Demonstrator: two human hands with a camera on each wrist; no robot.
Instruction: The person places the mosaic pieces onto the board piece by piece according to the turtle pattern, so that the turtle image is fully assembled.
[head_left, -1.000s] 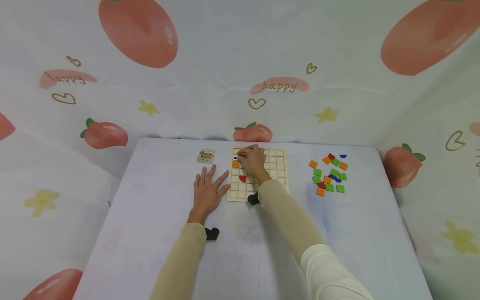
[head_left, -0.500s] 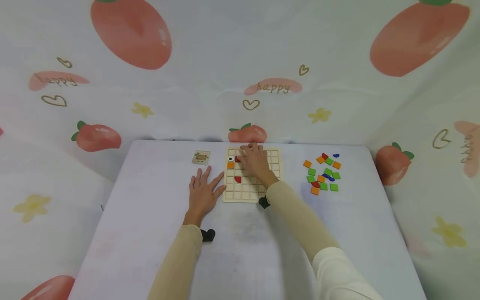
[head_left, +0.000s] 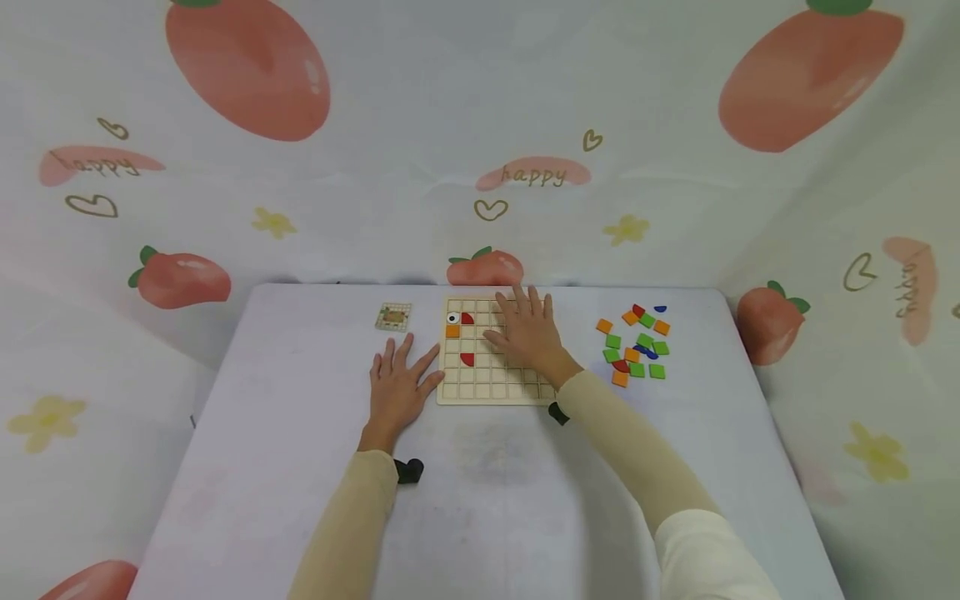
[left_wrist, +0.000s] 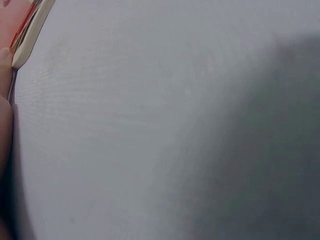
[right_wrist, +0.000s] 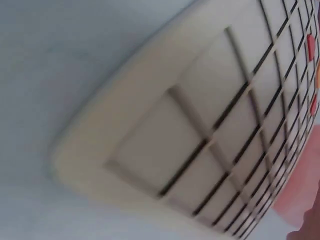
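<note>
A wooden grid board lies on the table. In its left columns sit a white tile with a black eye dot, an orange square right below it, and two red quarter-circle pieces, one beside the eye tile and one lower down. My left hand rests flat with spread fingers, thumb and index tips right at the board's left edge. Over the right half of the board my right hand stretches out, fingers spread and holding nothing. The left wrist view catches only the board's corner.
Beyond my left fingertips lies a small pattern card. Loose pieces are scattered right of the board, among them green squares, orange squares, red pieces and a blue piece. A printed cloth backdrop rises behind the table.
My right hand has let go of a red quarter-circle piece beside the eye tile, then moved right across the board with its fingers spreading. The left hand keeps its place; the head view has shifted slightly.
</note>
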